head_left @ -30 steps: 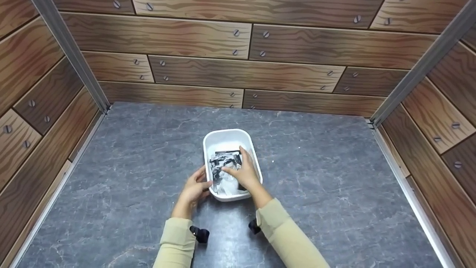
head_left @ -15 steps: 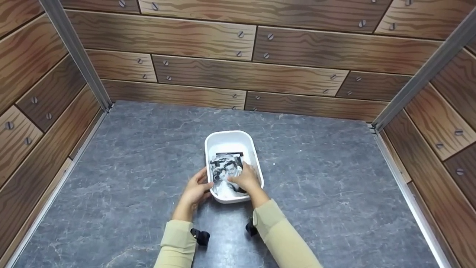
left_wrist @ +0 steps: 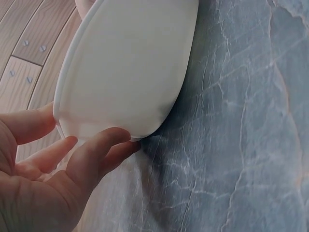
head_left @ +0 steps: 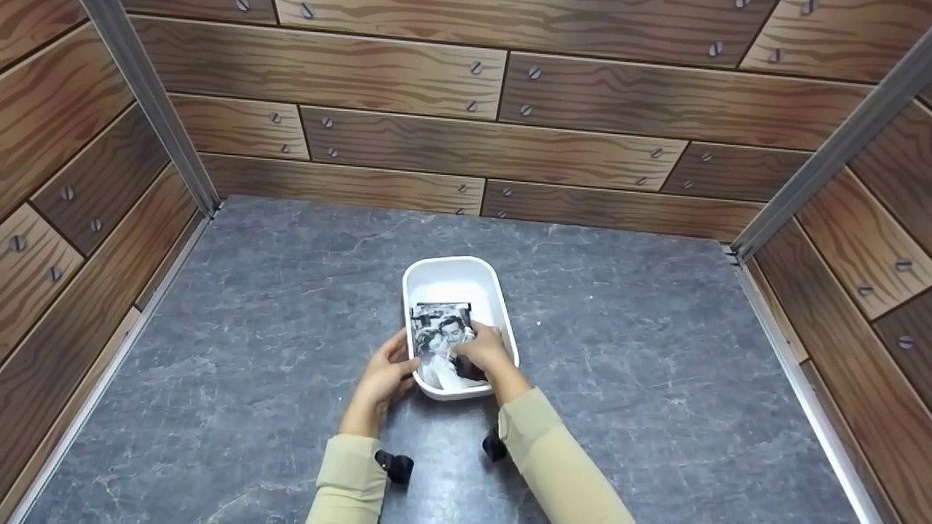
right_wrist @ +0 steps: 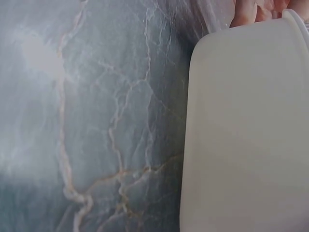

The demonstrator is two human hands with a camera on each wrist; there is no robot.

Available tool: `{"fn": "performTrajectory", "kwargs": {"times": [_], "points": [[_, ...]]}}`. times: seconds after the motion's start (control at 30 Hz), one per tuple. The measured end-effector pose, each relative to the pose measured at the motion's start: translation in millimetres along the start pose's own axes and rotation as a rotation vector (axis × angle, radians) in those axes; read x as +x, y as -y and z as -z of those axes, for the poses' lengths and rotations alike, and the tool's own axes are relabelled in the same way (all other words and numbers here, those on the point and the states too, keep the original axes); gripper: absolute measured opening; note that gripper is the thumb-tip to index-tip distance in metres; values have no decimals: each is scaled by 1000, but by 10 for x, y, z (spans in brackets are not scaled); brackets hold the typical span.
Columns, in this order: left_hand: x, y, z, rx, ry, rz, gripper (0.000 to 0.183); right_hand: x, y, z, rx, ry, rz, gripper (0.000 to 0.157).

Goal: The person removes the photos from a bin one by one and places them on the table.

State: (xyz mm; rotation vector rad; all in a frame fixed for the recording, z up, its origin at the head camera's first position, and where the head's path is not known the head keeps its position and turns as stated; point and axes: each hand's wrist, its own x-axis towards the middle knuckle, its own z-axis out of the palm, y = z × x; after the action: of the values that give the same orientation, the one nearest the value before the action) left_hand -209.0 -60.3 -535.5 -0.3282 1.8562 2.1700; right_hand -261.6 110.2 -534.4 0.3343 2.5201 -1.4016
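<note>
A white plastic tub (head_left: 451, 273) with rounded corners stands on the grey marbled surface. In its near part lie black-and-white photo prints (head_left: 440, 346), stacked. My left hand (head_left: 386, 371) holds the tub's near left side, the thumb at its rim and the fingers against the outer wall, as the left wrist view shows of the tub wall (left_wrist: 125, 72). My right hand (head_left: 488, 353) reaches into the tub and holds the right edge of the prints, thumb on top; its other fingertips are hidden. The right wrist view shows only the tub's outside (right_wrist: 246, 121) and part of the left hand (right_wrist: 256, 10).
Wood-patterned panels (head_left: 408, 138) with printed screws rise at the back and both sides. Metal posts (head_left: 145, 102) stand at the rear corners. Small white specks (head_left: 539, 322) lie on the marbled surface (head_left: 641, 349) right of the tub.
My right hand has drawn back toward the tub's near right, its fingers closing at the prints' edge. The prints' far edges now line up more evenly. My left hand stays on the tub.
</note>
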Motion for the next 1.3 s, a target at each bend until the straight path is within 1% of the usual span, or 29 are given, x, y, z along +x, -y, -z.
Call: {"fn": "performTrajectory", "kwargs": {"times": [0.17, 0.27, 0.47, 0.53, 0.7, 0.87, 0.97, 1.13, 1.3], "points": [[-1, -3, -12, -13, 10, 18, 66, 2, -4, 19, -10, -26, 30, 67], [-1, -8, -12, -2, 0, 26, 66, 0, -2, 19, -10, -39, 51, 63], [7, -12, -7, 9, -8, 29, 66, -6, -1, 8, 35, -50, 38, 56], [12, -9, -3, 4, -5, 25, 66, -5, -1, 8, 62, -52, 23, 56], [21, -7, 6, -14, -5, 27, 66, 0, -2, 7, 84, -78, 13, 54], [11, -12, 3, -5, -11, 38, 66, -15, -15, 7, 27, -144, 77, 50], [1, -15, 2, 6, -11, 31, 65, -23, -18, 5, 26, -185, 116, 48], [-7, -14, 4, 3, -3, 18, 65, -35, -8, 2, 82, -216, 120, 48], [-8, -25, -5, -6, -1, 13, 66, -30, -1, 4, 82, -215, 108, 50]]}}
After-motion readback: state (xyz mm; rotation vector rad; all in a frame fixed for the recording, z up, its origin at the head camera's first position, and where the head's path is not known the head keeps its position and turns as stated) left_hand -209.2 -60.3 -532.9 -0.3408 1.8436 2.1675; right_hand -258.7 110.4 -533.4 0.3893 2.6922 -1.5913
